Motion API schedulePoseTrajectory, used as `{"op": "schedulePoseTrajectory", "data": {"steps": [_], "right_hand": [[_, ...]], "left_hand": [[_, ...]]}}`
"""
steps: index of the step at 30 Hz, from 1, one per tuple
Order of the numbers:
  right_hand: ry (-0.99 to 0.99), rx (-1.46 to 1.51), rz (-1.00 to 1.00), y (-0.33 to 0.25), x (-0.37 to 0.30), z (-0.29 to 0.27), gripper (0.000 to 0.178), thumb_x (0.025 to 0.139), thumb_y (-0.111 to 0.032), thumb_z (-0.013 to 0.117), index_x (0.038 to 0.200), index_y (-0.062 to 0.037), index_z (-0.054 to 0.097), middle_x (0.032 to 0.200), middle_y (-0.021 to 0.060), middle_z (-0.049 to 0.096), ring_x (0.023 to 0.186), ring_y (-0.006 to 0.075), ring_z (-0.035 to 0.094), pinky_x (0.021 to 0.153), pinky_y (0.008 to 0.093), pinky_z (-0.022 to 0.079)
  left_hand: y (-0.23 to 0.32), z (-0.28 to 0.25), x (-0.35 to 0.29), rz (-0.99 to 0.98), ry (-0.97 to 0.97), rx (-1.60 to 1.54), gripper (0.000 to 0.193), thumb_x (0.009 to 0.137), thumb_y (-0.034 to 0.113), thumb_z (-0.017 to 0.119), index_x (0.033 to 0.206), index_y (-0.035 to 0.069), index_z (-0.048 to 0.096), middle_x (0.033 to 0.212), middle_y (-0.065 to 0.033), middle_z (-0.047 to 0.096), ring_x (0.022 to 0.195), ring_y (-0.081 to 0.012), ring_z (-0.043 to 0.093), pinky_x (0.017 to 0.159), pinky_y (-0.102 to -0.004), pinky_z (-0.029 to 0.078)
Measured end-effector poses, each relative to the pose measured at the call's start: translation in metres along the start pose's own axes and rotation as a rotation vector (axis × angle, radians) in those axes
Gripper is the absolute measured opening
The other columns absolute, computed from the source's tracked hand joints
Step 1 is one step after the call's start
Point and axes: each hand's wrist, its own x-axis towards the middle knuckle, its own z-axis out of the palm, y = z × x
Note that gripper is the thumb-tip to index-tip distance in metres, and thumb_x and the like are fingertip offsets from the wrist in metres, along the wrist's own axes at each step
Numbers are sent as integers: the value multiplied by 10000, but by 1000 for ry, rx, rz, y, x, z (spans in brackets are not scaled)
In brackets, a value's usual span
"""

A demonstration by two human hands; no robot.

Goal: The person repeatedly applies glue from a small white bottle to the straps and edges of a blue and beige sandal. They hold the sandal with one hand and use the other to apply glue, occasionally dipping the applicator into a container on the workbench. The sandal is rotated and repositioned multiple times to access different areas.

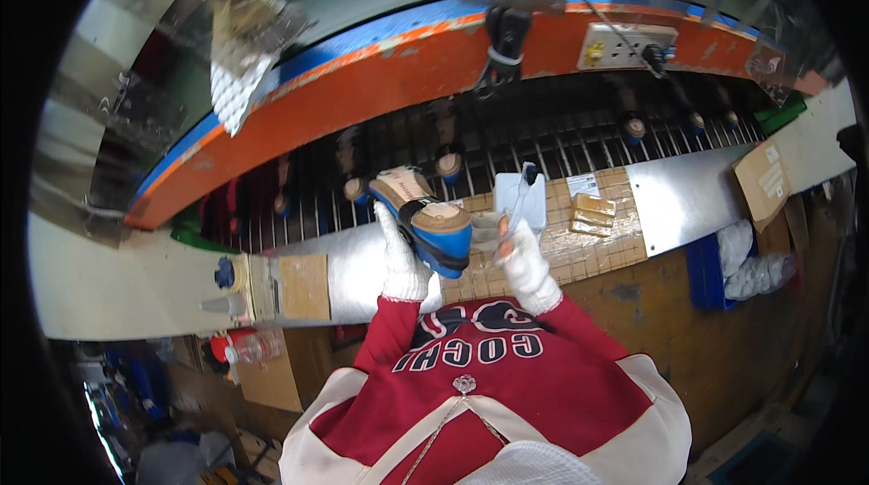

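My left hand (400,260), in a white knit glove, grips a shoe last (444,236) from its left side. The last is blue, with a tan sole face turned up and a black strap across it. To its right, my right hand (528,269), also gloved with bare fingertips showing, is closed round the thin handle of a small brush (518,209). The brush's dark head (529,173) points away from me, over a pale flat tray (507,188). A greyish piece (485,230) lies between my hands; its kind is unclear.
Behind the bench, a rack of metal rods (561,145) carries several more lasts under an orange beam (362,77). Yellow blocks (593,215) sit right of the tray. A cardboard box (762,184) and a blue bin (708,272) stand farther right; a bottle (256,348) is lower left.
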Motion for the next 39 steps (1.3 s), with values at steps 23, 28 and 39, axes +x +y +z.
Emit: {"op": "schedulePoseTrajectory", "data": {"steps": [23, 28, 39], "right_hand": [[827, -769, -141, 29, 171, -186, 501, 714, -177, 827, 1027, -62, 452, 993, 121, 592, 852, 324, 637, 767, 405, 523], [687, -1049, 193, 40, 185, -215, 570, 702, -301, 825, 1127, -83, 515, 1180, 205, 586, 1106, 426, 567, 924, 464, 480], [916, -1852, 682, -63, 234, -334, 654, 749, -487, 760, 1269, -132, 586, 1384, 190, 522, 1323, 388, 416, 1055, 613, 281]], "left_hand": [[4, -21, 26, -114, -18, 460, 963, 950, 681, 469, 1545, -29, 205, 1371, -323, 491, 1211, -374, 562, 1075, -460, 428], [-6, -17, 40, -95, 9, 450, 918, 963, 651, 480, 1541, -14, 222, 1380, -327, 483, 1205, -386, 560, 1079, -475, 422], [-16, -9, 53, -167, 10, 505, 893, 962, 620, 509, 1521, -17, 226, 1408, -332, 447, 1281, -401, 501, 1111, -491, 383]]}}
